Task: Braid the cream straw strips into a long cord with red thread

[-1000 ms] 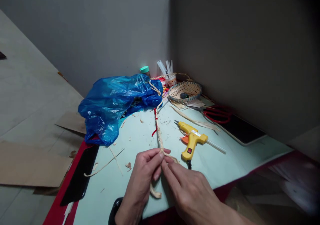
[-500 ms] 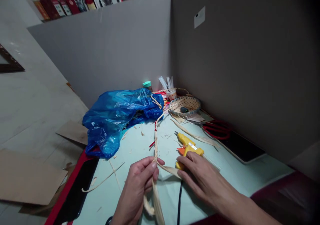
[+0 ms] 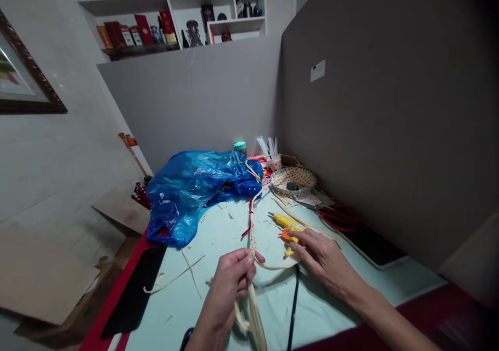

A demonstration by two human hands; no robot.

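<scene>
My left hand is closed in a pinch on a braided straw strip that runs up the pale green table top toward the blue plastic bag; loose straw ends hang below the fist. A red tie wraps the braid higher up. My right hand lies over the yellow hot glue gun, fingers curled around its handle. The gun's black cord trails toward me.
A small woven basket, a cup of glue sticks, a green-capped jar and red-handled scissors sit at the back right by the grey partitions. A dark tablet lies right. Cardboard sheets lie on the floor left.
My right hand let go of the straw and moved right onto the glue gun. The left hand kept its pinch on the braid. The camera tilted up, showing shelves.
</scene>
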